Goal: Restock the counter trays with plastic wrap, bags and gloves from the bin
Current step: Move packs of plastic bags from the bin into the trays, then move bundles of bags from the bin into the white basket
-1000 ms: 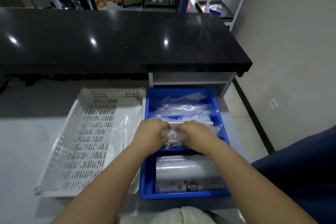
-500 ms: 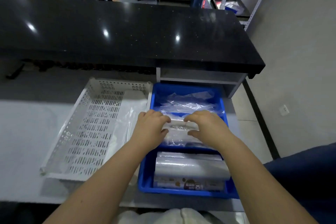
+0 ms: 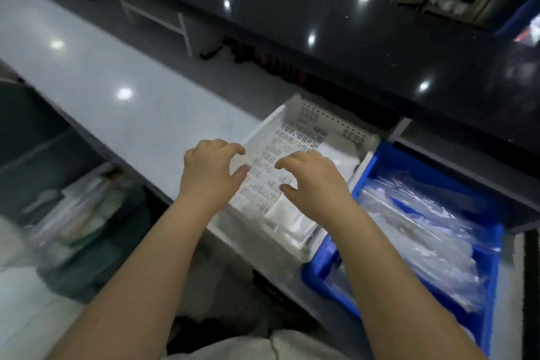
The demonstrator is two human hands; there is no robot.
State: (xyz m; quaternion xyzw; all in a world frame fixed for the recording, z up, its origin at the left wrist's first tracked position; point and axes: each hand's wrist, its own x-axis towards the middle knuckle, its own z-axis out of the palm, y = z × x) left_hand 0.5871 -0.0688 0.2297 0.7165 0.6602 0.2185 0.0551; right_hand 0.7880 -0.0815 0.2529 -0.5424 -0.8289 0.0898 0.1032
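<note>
Perforated plastic tray, glossy counter

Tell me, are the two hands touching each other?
Apart. The head view shows the left hand and right hand side by side, with the white tray's holes plainly visible in the gap between their fingertips.

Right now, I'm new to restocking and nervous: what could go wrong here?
1. The white tray sits near the front edge of the counter; the left hand or right hand pressing its near end might tip it.
2. Clear packs heaped in the blue bin look slippery and may slide out when grabbed.
</note>
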